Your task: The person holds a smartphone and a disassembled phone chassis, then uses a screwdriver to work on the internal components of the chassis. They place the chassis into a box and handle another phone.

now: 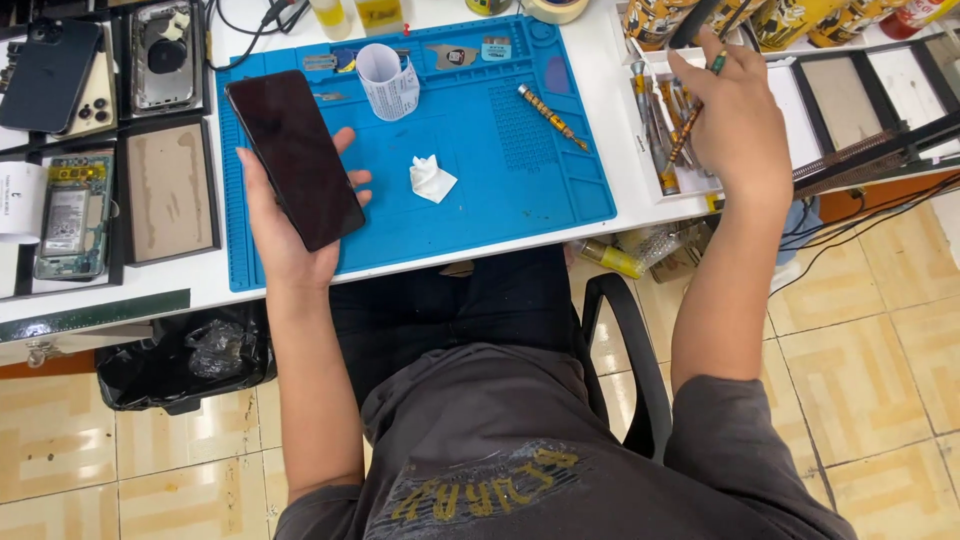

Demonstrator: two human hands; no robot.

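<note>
The left hand (290,235) is clamped around a black smartphone (295,158), screen up, at 9 o'clock over the blue repair mat (500,190) on the counter (610,100). The right hand (735,120) is closed on a screwdriver (700,110) above the tool tray (655,150) at 2 o'clock. Both hands are well apart. The smartphone appears rigid, light, smooth and breakable; grip is best taken along its long edges, clear of the glass. A crumpled tissue (432,179) lies mid-mat.

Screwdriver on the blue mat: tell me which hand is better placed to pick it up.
Right. The right hand is nearer the screwdriver, though it already grips a slim tool; the left hand is full with the black phone.
</note>
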